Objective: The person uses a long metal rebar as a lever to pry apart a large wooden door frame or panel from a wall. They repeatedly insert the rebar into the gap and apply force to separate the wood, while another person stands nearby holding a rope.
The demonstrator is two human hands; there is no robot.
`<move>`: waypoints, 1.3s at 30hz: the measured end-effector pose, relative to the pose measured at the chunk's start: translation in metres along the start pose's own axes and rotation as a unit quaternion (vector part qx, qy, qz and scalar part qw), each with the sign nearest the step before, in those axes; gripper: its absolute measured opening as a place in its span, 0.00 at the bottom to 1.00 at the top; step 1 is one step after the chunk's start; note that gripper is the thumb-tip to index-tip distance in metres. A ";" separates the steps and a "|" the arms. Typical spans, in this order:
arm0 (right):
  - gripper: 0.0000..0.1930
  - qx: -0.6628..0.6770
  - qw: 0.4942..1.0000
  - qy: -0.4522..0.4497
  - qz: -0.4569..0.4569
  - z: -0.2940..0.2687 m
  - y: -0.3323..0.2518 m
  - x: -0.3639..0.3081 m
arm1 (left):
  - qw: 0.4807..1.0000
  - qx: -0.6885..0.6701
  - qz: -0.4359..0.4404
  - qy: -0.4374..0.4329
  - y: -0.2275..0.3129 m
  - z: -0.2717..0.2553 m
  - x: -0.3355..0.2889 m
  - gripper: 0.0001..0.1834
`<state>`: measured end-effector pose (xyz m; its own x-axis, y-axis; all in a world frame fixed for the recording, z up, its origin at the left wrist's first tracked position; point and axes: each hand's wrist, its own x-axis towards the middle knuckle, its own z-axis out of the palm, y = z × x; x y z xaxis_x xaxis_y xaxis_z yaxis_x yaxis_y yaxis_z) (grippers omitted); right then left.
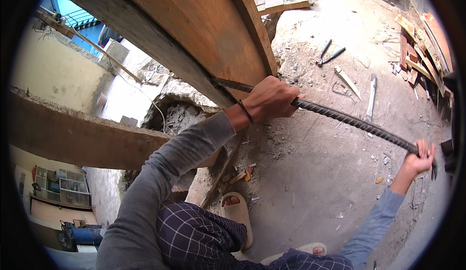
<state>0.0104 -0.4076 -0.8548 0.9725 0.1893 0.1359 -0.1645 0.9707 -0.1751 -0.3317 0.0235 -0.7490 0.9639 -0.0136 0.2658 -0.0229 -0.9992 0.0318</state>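
Observation:
A long ribbed steel bar [357, 122] slants across the view from upper left to lower right. My left hand [273, 99] is wrapped round it close to a wooden board. Farther down, near the bar's right end, my right hand [419, 159] grips it as well. The bar's far end runs into the gap between a brown wooden panel [194, 22] and the rough timber beam [145, 42] along its edge; its tip is hidden there. A dark band circles my left wrist.
On the dusty concrete floor lie pincers [330, 54], a pale pointed strip [347, 82] and a grey metal tool [371, 97]. Scrap wood [417, 51] is heaped at the right wall. A concrete beam [87, 129] crosses at left, beside a broken hole [177, 114].

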 end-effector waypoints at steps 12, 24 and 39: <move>0.21 -0.085 0.974 0.193 0.081 -0.092 0.130 0.181 | 0.996 0.016 -0.092 -0.010 -0.027 0.029 0.032 0.12; 0.22 0.016 0.997 0.071 -0.017 -0.048 -0.028 -0.116 | 0.998 0.015 -0.014 -0.067 0.023 0.009 -0.020 0.09; 0.20 -0.052 0.993 0.011 -0.101 0.064 -0.050 -0.203 | 0.998 -0.038 0.031 -0.029 0.024 0.004 -0.046 0.18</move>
<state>-0.1893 -0.4856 -0.8113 0.9875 -0.0122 0.1570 0.0511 0.9678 -0.2466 -0.3756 0.0004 -0.7647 0.9739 -0.0797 0.2125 -0.1007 -0.9908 0.0900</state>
